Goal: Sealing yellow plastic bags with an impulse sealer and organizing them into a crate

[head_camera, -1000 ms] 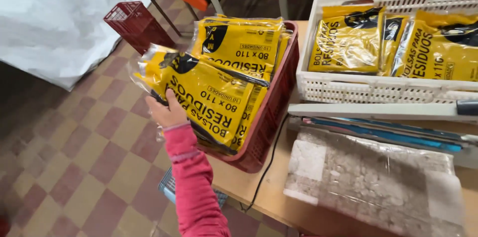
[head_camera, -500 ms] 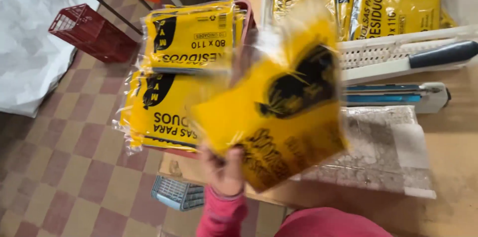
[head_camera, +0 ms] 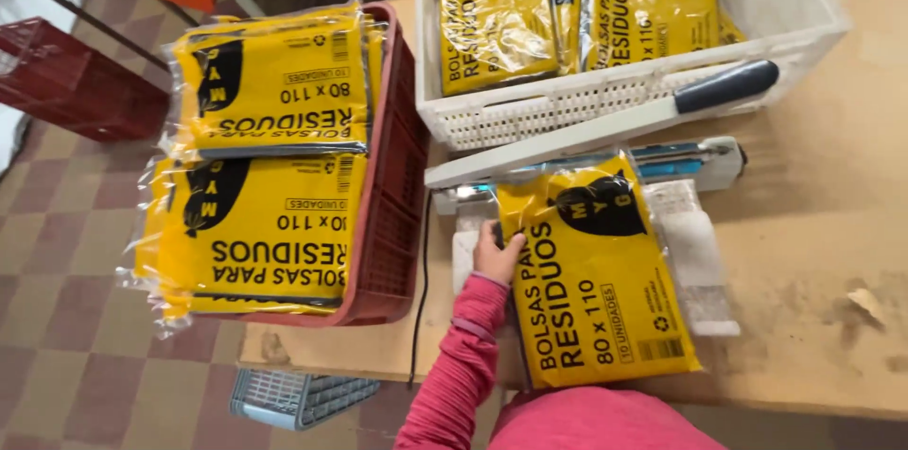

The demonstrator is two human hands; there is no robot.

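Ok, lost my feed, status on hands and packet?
Left hand flat on yellow packet. Right hand unseen. Packet's top under the sealer arm. Nothing blocking.

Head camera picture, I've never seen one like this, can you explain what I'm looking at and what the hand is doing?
The camera sits on a person's head and looks down at a wooden table. One hand in a pink sleeve, the left hand, rests on the edge of a yellow plastic packet whose top lies under the raised arm of a heat sealer. The right hand is out of view. A red crate to the left holds stacked yellow packets, and a white crate behind holds more.
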